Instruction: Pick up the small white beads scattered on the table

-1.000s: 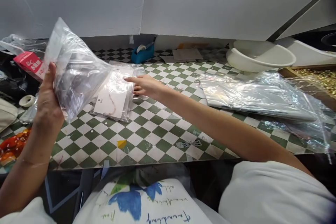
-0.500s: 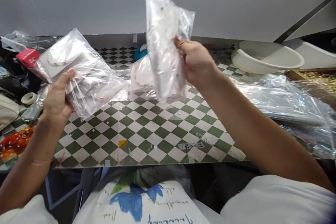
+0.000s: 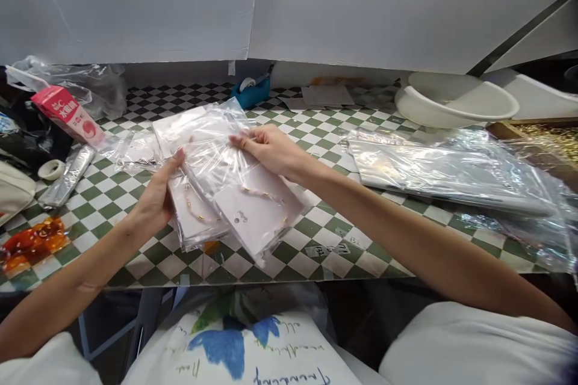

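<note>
My left hand (image 3: 159, 187) is closed on a stack of clear plastic bags (image 3: 193, 224), each with a white card inside; a thin gold-beaded chain shows on the lower one. My right hand (image 3: 266, 147) pinches the top of another clear bag with a white card (image 3: 255, 219). That card carries a thin chain with gold beads and a small printed mark. This bag lies tilted over the stack, overlapping its right side. Both hands are above the checkered table (image 3: 316, 225). The fingers beneath the bags are hidden.
A red drink carton (image 3: 67, 114) and a tape roll (image 3: 50, 169) stand at left, near an orange glossy item (image 3: 34, 245). Behind is a blue tape dispenser (image 3: 251, 93). At right are a white basin (image 3: 456, 102), a plastic-bag pile (image 3: 451, 174) and a wooden tray (image 3: 506, 130).
My right hand has come down and left with its bag, onto the stack. My left hand has moved right with the stack. The bag lying mid-table is no longer seen there.
</note>
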Demonstrator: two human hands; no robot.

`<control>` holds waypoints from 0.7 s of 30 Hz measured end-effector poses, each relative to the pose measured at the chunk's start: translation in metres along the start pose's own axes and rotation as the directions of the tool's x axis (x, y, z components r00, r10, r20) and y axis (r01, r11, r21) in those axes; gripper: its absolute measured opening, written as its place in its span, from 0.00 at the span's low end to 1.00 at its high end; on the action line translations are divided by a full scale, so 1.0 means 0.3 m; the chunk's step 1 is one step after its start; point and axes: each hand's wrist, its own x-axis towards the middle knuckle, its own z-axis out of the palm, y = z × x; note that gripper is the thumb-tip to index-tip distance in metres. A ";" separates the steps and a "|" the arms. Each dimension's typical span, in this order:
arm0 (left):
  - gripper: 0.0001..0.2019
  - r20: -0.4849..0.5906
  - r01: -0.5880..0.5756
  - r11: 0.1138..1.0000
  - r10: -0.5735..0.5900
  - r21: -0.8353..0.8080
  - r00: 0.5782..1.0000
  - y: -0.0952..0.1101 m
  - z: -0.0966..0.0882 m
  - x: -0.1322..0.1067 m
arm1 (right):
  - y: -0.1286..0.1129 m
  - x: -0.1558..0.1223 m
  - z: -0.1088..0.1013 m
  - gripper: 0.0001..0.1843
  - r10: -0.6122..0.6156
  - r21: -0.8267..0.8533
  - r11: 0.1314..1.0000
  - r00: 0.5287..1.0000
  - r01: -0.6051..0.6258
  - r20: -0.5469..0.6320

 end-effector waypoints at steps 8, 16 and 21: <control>0.25 0.042 0.006 1.000 -0.007 0.023 0.999 -0.033 0.015 -0.033 | -0.006 0.049 0.058 0.09 -0.031 0.045 0.998 0.976 0.041 -0.217; 0.16 0.002 0.177 0.975 -0.178 0.133 0.984 0.033 0.019 -0.056 | -0.072 -0.092 0.151 0.40 -0.097 0.094 0.991 0.995 0.099 -0.030; 0.23 0.032 0.148 0.966 -0.158 0.211 0.987 0.081 -0.040 -0.174 | -0.129 -0.232 0.109 0.39 -0.239 0.262 0.948 0.947 0.180 0.213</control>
